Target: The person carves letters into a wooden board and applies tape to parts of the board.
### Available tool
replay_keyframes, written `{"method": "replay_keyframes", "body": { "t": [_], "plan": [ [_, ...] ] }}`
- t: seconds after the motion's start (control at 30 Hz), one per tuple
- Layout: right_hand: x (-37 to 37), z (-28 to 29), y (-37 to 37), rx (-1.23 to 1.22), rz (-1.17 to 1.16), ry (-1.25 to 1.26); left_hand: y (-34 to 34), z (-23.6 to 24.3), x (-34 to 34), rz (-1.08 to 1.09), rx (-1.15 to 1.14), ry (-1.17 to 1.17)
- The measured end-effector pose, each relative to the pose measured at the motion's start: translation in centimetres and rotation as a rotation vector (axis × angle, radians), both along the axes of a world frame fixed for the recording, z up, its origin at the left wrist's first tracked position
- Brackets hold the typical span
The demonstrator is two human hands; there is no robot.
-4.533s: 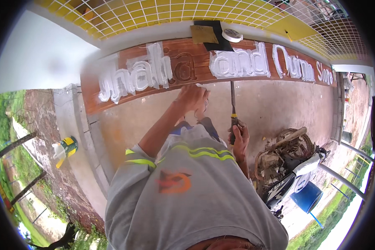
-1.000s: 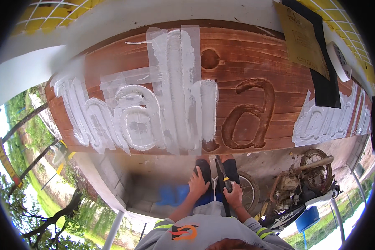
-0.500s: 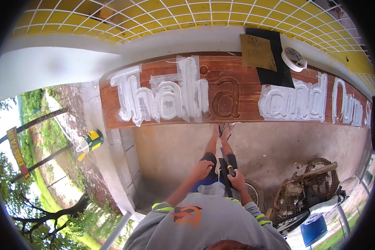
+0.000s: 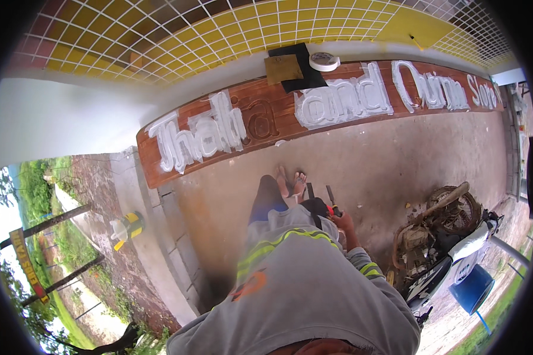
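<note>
My right hand point(image 4: 343, 222) is low at my right side, fingers closed round a narrow tool point(image 4: 334, 208) with a red and dark handle and a long greyish end; its exact kind is too small to tell. Beside it a second dark bar point(image 4: 310, 190) sticks up near my waist. My left hand is out of view, hidden by my shirt. Ahead is a long reddish-brown wooden sign board point(image 4: 281, 127) with carved letters. Most letters lie under whitish tape and coating; two near the left middle are bare brown wood.
A roll of white tape point(image 4: 324, 61), brown sandpaper point(image 4: 283, 70) and a black sheet point(image 4: 298, 52) lie at the board's top edge. A green and yellow bucket point(image 4: 134, 225) stands left. To the right are a dismantled motorcycle point(image 4: 435, 231) and a blue container point(image 4: 472, 289). White wire mesh point(image 4: 219, 41) runs behind.
My view and body have turned and moved to the right along the board. My left hand, earlier at my thigh, has gone out of sight. The right hand still holds the tool.
</note>
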State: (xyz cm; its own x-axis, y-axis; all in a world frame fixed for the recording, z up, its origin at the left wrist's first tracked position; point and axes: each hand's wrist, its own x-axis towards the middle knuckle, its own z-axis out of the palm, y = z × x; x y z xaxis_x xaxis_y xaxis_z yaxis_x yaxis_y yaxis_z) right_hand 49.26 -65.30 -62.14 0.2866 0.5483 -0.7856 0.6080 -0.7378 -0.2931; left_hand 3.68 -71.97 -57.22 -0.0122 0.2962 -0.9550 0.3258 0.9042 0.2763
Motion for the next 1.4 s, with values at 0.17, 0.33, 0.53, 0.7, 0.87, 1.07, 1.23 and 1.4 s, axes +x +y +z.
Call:
{"method": "replay_keyframes", "body": {
  "t": [0.17, 0.33, 0.53, 0.7, 0.87, 1.07, 1.23, 1.4],
  "plan": [
    [2.0, -5.4, -4.1, -0.052, -0.028, 0.025, 13.8, 7.9, 1.0, 0.232, 0.190, -0.361],
    [4.6, -9.6, -9.0, -0.007, -0.051, 0.022, 34.1, 17.4, 11.1, -0.537, 1.082, -0.140],
    [1.8, -6.3, -1.4, 0.019, 0.041, 0.056, 42.4, 9.5, 12.6, -0.878, 1.526, 0.751],
    [0.4, -2.2, -1.6, 0.081, -0.214, 0.043, 32.5, 9.4, 14.7, -1.380, 1.251, 0.232],
    [0.9, -3.1, -4.7, 0.125, -0.371, -0.005, 37.4, 17.4, 16.1, -1.047, 1.028, 0.101],
    [-0.1, 0.1, -4.5, -0.125, -0.288, -0.012, 37.1, 7.9, 16.4, -1.132, 1.479, 0.560],
    [-0.9, -0.7, -6.9, -0.003, -0.588, -0.106, 34.1, 11.7, 17.2, -1.330, 0.249, -0.158],
    [-1.7, 4.0, -4.0, -0.040, -0.687, -0.023, 35.7, 12.0, 17.7, -0.820, 1.352, 0.122]
  ]
}}
